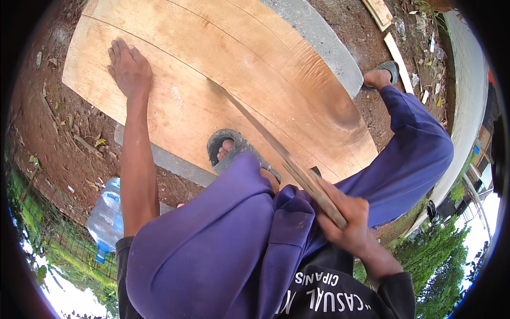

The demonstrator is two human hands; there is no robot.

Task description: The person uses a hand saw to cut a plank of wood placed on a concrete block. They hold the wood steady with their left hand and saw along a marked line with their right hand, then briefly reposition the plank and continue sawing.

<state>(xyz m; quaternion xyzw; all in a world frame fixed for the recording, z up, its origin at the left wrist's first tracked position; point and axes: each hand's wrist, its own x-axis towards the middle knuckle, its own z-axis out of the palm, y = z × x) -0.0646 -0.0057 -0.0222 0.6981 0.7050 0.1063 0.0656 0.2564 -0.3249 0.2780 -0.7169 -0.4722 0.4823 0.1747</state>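
A broad plywood board (255,69) with several dark lines along it lies before me. My left hand (130,69) rests flat on its left part, fingers stretched out and holding nothing. My right hand (348,215) is closed around the wooden handle of a handsaw (255,121), at the lower right. The saw's narrow blade, seen nearly edge-on, slants up and left over the board; its tip meets one of the lines near the middle. The teeth cannot be made out. One foot in a grey sandal (222,141) stands on the board, left of the blade.
Grey slabs (319,40) show under the board's far and near edges. My other foot, in a dark sandal (390,69), is on the dirt at right, beside wood strips (398,61). A large clear blue water bottle (108,218) lies at left near a wire fence.
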